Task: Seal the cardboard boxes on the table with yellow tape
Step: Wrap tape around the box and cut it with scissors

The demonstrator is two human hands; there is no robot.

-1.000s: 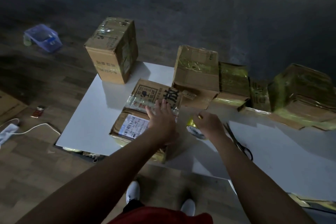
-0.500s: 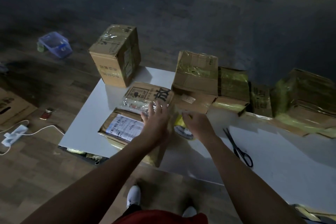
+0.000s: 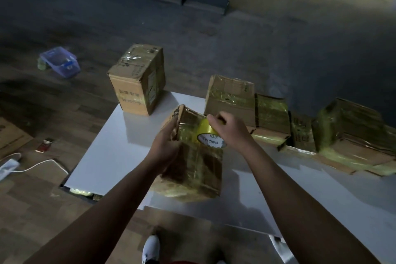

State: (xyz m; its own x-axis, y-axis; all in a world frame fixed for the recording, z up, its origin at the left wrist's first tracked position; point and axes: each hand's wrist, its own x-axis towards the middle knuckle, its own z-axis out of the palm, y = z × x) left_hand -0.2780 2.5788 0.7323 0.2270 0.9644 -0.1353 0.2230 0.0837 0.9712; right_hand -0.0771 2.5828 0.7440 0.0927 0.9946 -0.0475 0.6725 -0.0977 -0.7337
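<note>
In the head view, the box (image 3: 197,163) stands near the white tabletop's (image 3: 111,156) near edge, with bare surface open to its left and right. A tall box (image 3: 137,79) sits at the far-left corner, and a row of taped boxes (image 3: 272,113) lines the far edge. The left hand (image 3: 169,143) grips the box's left edge with curled fingers, while the right hand (image 3: 230,128) curls its fingers over the yellow tape roll (image 3: 209,135), held against the box's top. Half a second earlier the box lay flat, label up, under a flat left palm, with the roll low beside it.
</note>
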